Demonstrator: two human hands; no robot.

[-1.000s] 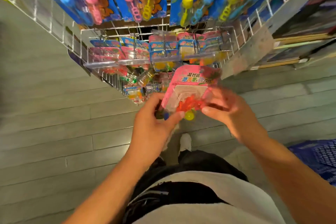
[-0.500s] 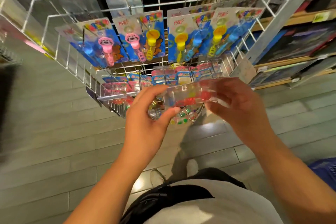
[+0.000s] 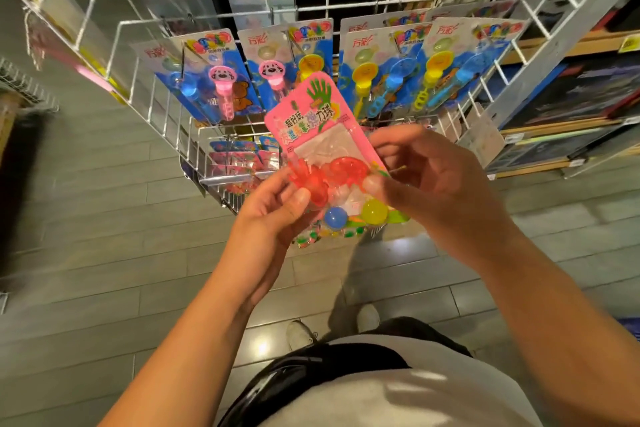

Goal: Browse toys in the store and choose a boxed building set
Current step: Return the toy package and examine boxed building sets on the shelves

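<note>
Toy pack, a pink blister card with red sticky hands and coloured balls under clear plastic, is sitting at the centre of the frame, gripped from both sides. The left hand is pinching its lower left edge, thumb lying across the red toy and fingers curled behind the card. The right hand is grasping the lower right edge, thumb pressing on the front near the yellow ball and fingers curling round the back. The card is standing nearly upright, its top tilting slightly left, rising above both hands. Both forearms are reaching up from the lower corners of the frame and meeting at the pack. Just behind it, blue bubble-wand cards are hanging from a white wire rack across the upper middle. Wooden shelves are running along the right edge, and grey floor is filling the left and bottom.
</note>
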